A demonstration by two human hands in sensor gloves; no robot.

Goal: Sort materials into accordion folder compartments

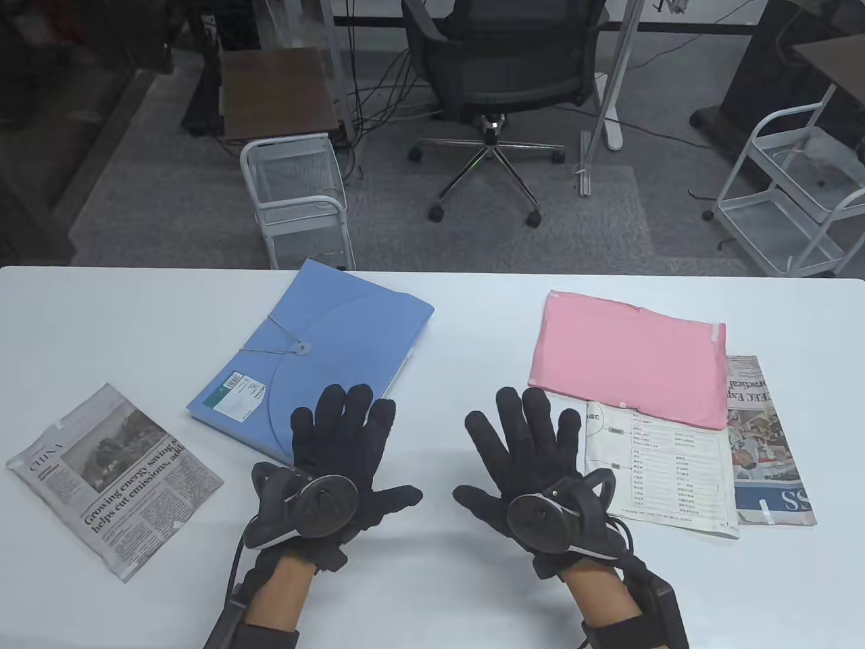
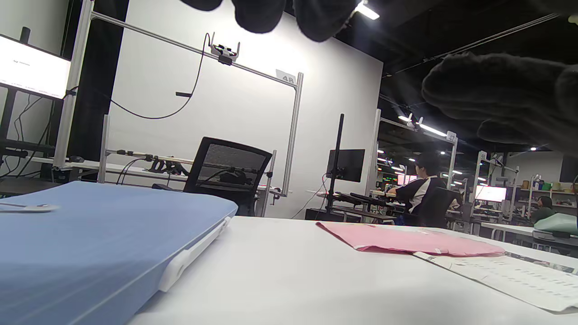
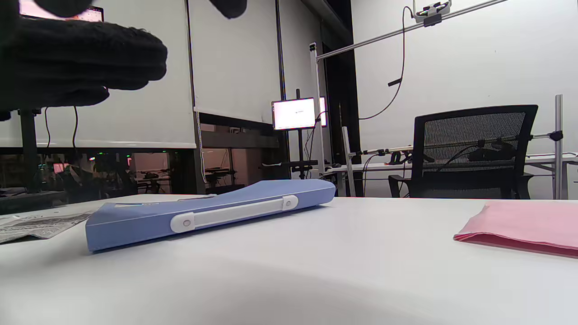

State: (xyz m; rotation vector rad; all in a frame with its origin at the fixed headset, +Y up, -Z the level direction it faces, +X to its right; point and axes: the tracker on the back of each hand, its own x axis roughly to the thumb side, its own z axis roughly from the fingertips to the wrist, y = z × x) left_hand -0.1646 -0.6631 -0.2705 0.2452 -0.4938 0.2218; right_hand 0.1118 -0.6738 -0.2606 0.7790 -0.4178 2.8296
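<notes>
A blue accordion folder (image 1: 317, 351) lies closed on the white table (image 1: 466, 324), its flap tied with an elastic cord to a button. It also shows in the left wrist view (image 2: 90, 243) and the right wrist view (image 3: 212, 214). My left hand (image 1: 341, 453) is spread flat, fingers open, its fingertips over the folder's near corner. My right hand (image 1: 524, 456) is spread open and empty at mid-table. A pink sheet (image 1: 628, 355) lies at the right over a printed white sheet (image 1: 665, 473) and a newspaper (image 1: 767, 446). Another newspaper clipping (image 1: 115, 476) lies at the left.
Beyond the table's far edge stand a white wire cart (image 1: 297, 196), an office chair (image 1: 497, 74) and another white cart (image 1: 791, 182).
</notes>
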